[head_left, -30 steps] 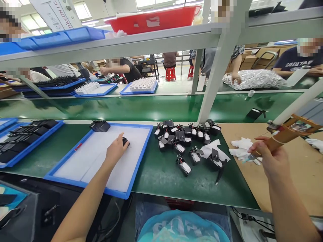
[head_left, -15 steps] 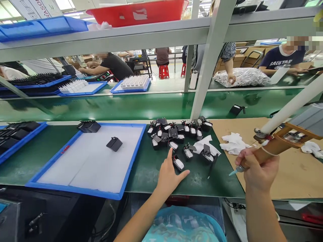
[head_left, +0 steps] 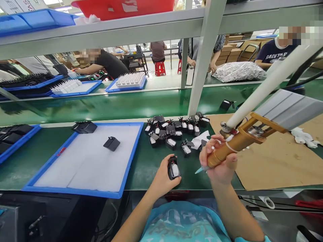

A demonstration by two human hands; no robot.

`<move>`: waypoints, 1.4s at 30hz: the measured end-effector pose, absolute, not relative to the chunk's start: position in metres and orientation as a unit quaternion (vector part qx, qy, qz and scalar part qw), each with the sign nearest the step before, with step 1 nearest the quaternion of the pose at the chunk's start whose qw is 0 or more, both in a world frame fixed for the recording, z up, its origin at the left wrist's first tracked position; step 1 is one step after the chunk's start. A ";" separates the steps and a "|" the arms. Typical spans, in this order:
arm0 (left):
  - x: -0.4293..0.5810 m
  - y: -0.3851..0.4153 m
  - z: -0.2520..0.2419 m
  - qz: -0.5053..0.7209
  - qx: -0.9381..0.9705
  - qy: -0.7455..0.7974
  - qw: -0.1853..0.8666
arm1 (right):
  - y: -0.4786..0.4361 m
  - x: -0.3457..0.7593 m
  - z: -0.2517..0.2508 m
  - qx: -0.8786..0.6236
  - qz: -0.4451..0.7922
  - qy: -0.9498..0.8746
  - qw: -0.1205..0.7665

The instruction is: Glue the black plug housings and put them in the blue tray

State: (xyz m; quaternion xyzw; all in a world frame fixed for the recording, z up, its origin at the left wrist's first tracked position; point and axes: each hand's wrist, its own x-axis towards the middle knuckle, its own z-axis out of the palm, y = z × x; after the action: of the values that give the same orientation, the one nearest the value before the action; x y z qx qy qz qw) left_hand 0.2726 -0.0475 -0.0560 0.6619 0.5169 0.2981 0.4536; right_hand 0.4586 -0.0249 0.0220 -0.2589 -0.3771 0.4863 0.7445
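A small black plastic case with a white piece inside its open top (head_left: 174, 168) is over the green bench top (head_left: 143, 173), close to its front edge; whether it is lifted or resting there, I can't tell from here. The left hand (head_left: 163, 178) grasps it by the sides, thumb nearest the person. The right hand (head_left: 220, 161) is wrapped around a gold-coloured cylindrical tool (head_left: 223, 155), whose pale blue pointed tip (head_left: 199, 170) stands near the case, not touching.

Just beyond sits a crowded cluster of similar black cases (head_left: 171, 130), next to a crumpled white sheet (head_left: 201, 138). The right hand and tool partly cover the sheet and a dark case beside it. To the left lies a blue-rimmed tray with a white floor (head_left: 131, 158), carrying one lone black case (head_left: 111, 143) and a short row at its far left corner. On the right, brown cardboard (head_left: 267, 164) covers the bench, a white cloth (head_left: 305, 137) on it.

A thick white pole (head_left: 264, 77) slants down behind the tool, and a pale metal post (head_left: 205, 57) blocks part of a co-worker across the green belt (head_left: 121, 109).
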 end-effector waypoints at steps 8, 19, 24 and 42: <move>0.276 -0.058 -0.061 0.328 0.689 0.521 0.383 | -0.013 0.437 0.029 -0.237 0.503 -0.373 0.743; 0.276 -0.061 -0.072 0.302 0.704 0.571 0.296 | -0.011 0.419 0.030 -0.213 0.483 -0.366 0.766; 0.275 -0.060 -0.054 0.305 0.721 0.562 0.268 | -0.012 0.416 0.031 -0.219 0.481 -0.368 0.765; 0.270 -0.064 -0.028 0.342 0.708 0.536 0.307 | -0.015 0.415 0.034 -0.233 0.471 -0.376 0.763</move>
State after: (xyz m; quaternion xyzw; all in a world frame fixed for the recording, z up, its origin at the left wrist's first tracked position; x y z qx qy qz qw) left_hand 0.2699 -0.0642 -0.0278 0.7082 0.5357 0.3424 0.3071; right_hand 0.4148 -0.0152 0.0344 -0.2331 -0.3764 0.4707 0.7632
